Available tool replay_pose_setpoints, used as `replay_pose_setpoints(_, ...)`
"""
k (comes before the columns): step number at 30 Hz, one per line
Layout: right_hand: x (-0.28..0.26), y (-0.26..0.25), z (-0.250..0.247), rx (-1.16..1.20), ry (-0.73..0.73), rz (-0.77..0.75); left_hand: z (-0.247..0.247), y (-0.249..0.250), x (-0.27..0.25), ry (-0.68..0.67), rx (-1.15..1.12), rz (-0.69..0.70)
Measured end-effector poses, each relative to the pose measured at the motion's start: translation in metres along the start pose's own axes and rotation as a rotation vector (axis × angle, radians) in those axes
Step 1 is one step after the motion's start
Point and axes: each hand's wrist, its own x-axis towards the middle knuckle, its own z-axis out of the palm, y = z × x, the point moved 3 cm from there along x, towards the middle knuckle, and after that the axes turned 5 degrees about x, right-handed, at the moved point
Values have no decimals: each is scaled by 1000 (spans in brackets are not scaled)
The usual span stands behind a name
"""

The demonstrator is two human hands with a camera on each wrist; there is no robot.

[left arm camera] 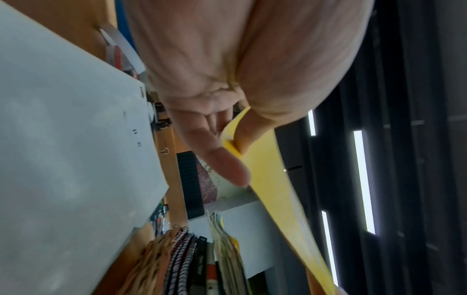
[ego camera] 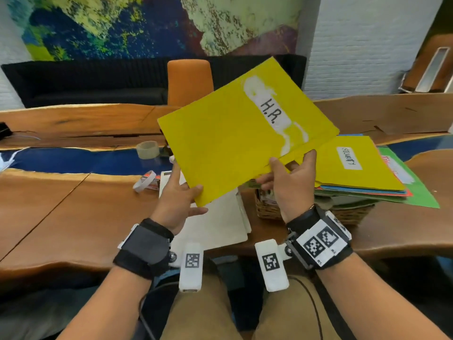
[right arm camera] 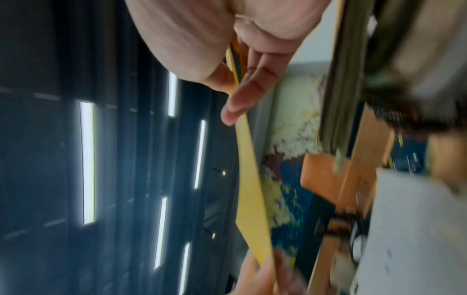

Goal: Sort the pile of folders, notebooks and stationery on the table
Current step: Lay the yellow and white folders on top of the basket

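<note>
Early days, I reckon: both my hands, left (ego camera: pixel 177 200) and right (ego camera: pixel 291 182), pinch the yellow H.R. folder (ego camera: pixel 240 133) mid-air, grip firm, while the folder stack (ego camera: pixel 362 177) and white papers (ego camera: pixel 220 224) on the surface await sorting.

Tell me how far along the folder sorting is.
Early, by the look of it. In hand: both the left hand and right hand hold the yellow H.R. folder above the table. Left: the mixed stack under the Security folder, the white papers, and the tape roll.
</note>
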Motion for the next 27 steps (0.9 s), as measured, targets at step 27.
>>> replay_pose_setpoints(27, 31, -20, -203, -1084, 291, -154, 135, -6, 43, -133, 540, 273)
